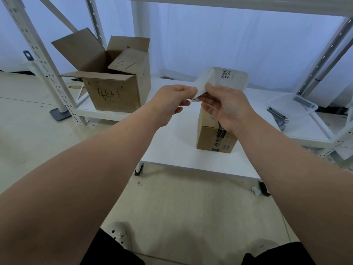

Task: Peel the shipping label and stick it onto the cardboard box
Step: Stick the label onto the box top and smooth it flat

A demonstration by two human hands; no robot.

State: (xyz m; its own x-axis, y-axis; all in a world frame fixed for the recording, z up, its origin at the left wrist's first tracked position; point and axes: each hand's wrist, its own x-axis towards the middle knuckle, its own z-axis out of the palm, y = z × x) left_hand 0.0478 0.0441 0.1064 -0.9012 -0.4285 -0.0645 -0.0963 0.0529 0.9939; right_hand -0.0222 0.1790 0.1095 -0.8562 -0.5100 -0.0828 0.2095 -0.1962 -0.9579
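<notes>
Head view: I see two bare hands raised mid-frame above a low white worktop (168,148).
Label: the white paper shipping label (231,79), with a small black QR code near its top, is held in the air between both hands, above the box and not stuck to it.
Box: a small brown taped cardboard box (211,139) stands on the worktop at centre right of the frame, under the right hand.
Left hand: the left hand (172,101) has its fingers (191,91) pinched on a turned-over corner of the sheet.
Right hand: the right hand (226,108) grips the sheet's lower edge between thumb and curled fingers, just beside the left.
Handling: I judge the sheet very light and floppy, easy to crease or tear. Once bared, the adhesive would likely cling to skin or to itself, so I would hold it by its edges and corners, one layer in each hand.
Hard to tell: I cannot say whether the folded corner is label or backing, or how much has separated. The box top is hidden behind the right hand and wrist, and the print is too small to read.
Nearby: a large open brown carton (114,94) with scrawled handwriting sits at upper left. A clear plastic tub (292,106) sits at the right edge.
</notes>
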